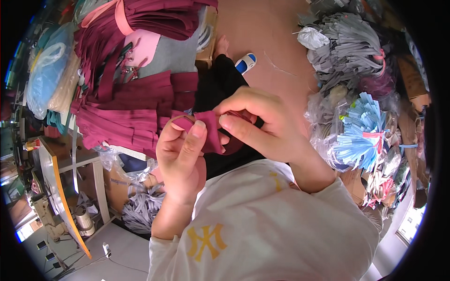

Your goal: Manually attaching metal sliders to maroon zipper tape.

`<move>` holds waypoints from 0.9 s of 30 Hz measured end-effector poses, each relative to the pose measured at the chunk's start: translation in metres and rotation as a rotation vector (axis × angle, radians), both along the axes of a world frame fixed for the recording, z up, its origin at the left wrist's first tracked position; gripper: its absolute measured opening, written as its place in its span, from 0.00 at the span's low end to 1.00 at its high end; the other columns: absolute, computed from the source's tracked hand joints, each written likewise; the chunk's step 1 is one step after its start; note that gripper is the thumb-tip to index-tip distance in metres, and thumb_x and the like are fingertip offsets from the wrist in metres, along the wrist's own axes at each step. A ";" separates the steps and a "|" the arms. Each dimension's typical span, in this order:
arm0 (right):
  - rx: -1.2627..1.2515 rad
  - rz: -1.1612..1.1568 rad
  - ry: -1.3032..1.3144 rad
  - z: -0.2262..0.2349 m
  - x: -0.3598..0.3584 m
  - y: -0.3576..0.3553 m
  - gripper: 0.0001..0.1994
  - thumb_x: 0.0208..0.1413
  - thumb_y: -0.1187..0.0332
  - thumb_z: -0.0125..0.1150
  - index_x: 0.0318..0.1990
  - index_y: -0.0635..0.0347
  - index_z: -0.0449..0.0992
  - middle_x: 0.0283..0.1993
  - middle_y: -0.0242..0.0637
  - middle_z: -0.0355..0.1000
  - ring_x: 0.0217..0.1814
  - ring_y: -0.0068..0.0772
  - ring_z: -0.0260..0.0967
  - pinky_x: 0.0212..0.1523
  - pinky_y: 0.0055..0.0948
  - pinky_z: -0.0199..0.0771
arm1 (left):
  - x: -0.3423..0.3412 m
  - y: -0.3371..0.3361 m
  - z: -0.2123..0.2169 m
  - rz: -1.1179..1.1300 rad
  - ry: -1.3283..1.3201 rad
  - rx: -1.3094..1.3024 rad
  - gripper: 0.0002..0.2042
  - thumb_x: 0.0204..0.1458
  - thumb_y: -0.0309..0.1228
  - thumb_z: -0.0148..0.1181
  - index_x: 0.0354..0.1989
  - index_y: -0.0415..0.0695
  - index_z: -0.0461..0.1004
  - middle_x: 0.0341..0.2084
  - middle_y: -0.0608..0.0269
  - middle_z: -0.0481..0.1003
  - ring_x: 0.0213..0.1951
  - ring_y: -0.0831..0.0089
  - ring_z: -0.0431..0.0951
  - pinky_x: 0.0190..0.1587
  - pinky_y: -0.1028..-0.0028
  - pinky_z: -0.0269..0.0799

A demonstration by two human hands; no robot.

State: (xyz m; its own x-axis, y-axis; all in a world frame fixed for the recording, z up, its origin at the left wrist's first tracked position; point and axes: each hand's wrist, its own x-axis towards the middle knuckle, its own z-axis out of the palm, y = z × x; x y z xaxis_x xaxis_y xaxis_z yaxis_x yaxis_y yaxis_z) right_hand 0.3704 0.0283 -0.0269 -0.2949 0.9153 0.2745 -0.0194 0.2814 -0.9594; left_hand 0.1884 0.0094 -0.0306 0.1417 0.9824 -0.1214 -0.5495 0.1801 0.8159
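Between my hands, over my lap, is a maroon fabric strip (212, 132). My left hand (185, 143) grips it with the thumb pressed on top, and a loop of the strip bends around its fingers. My right hand (260, 122) pinches the strip's other side between thumb and fingertips; what lies inside that pinch is partly hidden. Just left of my hands, a pile of maroon fabric strips (136, 110) lies spread on the work surface. Beyond it sits a maroon bundle (154, 21) tied with a pink band (123, 18).
Small metal pieces (129, 70) lie by a pink sheet (144, 46) on the surface. Grey strip bundles (347, 44) and a light blue bundle (363, 133) stand on the right. A slipper (245, 63) is on the floor ahead. A wooden-edged table (58, 187) is at left.
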 end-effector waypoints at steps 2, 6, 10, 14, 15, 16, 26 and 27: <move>0.221 -0.066 -0.202 -0.002 0.006 0.002 0.05 0.61 0.77 0.56 0.43 0.64 0.75 0.37 0.31 0.71 0.35 0.18 0.67 0.31 0.20 0.68 | 0.000 0.000 0.003 -0.011 -0.001 -0.043 0.04 0.59 0.25 0.58 0.37 0.38 0.72 0.33 0.54 0.79 0.29 0.68 0.81 0.30 0.70 0.81; -0.141 0.029 0.436 -0.015 0.009 -0.002 0.07 0.60 0.79 0.57 0.45 0.64 0.73 0.41 0.32 0.72 0.41 0.22 0.72 0.44 0.21 0.71 | 0.000 -0.003 0.002 -0.003 0.007 -0.053 0.02 0.57 0.22 0.58 0.36 0.36 0.72 0.32 0.54 0.78 0.26 0.69 0.80 0.27 0.70 0.81; -0.224 0.041 0.539 -0.024 0.014 0.000 0.08 0.63 0.73 0.56 0.48 0.62 0.70 0.45 0.38 0.76 0.51 0.28 0.74 0.42 0.23 0.73 | 0.000 -0.005 -0.003 0.002 0.073 -0.006 0.02 0.56 0.20 0.59 0.36 0.36 0.72 0.29 0.56 0.78 0.24 0.71 0.79 0.26 0.72 0.80; -0.207 -0.011 0.465 -0.027 0.019 0.002 0.12 0.66 0.64 0.52 0.52 0.58 0.66 0.47 0.49 0.78 0.50 0.32 0.76 0.34 0.21 0.72 | 0.003 -0.004 -0.002 -0.016 0.096 0.002 0.03 0.55 0.18 0.59 0.35 0.35 0.72 0.26 0.58 0.77 0.22 0.74 0.77 0.23 0.74 0.78; -0.212 -0.013 0.466 -0.027 0.019 0.001 0.12 0.66 0.64 0.52 0.52 0.58 0.66 0.47 0.49 0.78 0.50 0.32 0.76 0.34 0.21 0.72 | 0.003 -0.005 -0.003 -0.035 0.094 0.022 0.02 0.55 0.18 0.59 0.35 0.35 0.72 0.26 0.59 0.77 0.21 0.75 0.77 0.22 0.75 0.77; -0.265 -0.001 0.513 -0.025 0.019 0.001 0.10 0.65 0.66 0.53 0.50 0.58 0.67 0.47 0.46 0.78 0.50 0.30 0.75 0.34 0.20 0.70 | 0.003 -0.005 -0.004 -0.036 0.095 0.016 0.02 0.55 0.18 0.59 0.35 0.35 0.72 0.26 0.59 0.77 0.21 0.75 0.77 0.22 0.75 0.77; -0.416 0.100 0.699 -0.038 0.022 -0.005 0.08 0.59 0.75 0.61 0.45 0.65 0.76 0.39 0.41 0.78 0.37 0.27 0.76 0.34 0.24 0.79 | 0.011 -0.010 -0.005 -0.037 0.247 -0.057 0.03 0.56 0.21 0.59 0.37 0.36 0.72 0.27 0.58 0.77 0.22 0.76 0.76 0.23 0.76 0.75; -0.419 0.100 0.698 -0.036 0.021 -0.006 0.08 0.59 0.75 0.61 0.45 0.65 0.76 0.39 0.41 0.78 0.37 0.27 0.76 0.34 0.24 0.79 | 0.012 -0.010 -0.005 -0.053 0.220 -0.070 0.04 0.55 0.19 0.60 0.38 0.34 0.72 0.27 0.61 0.77 0.24 0.79 0.75 0.25 0.80 0.74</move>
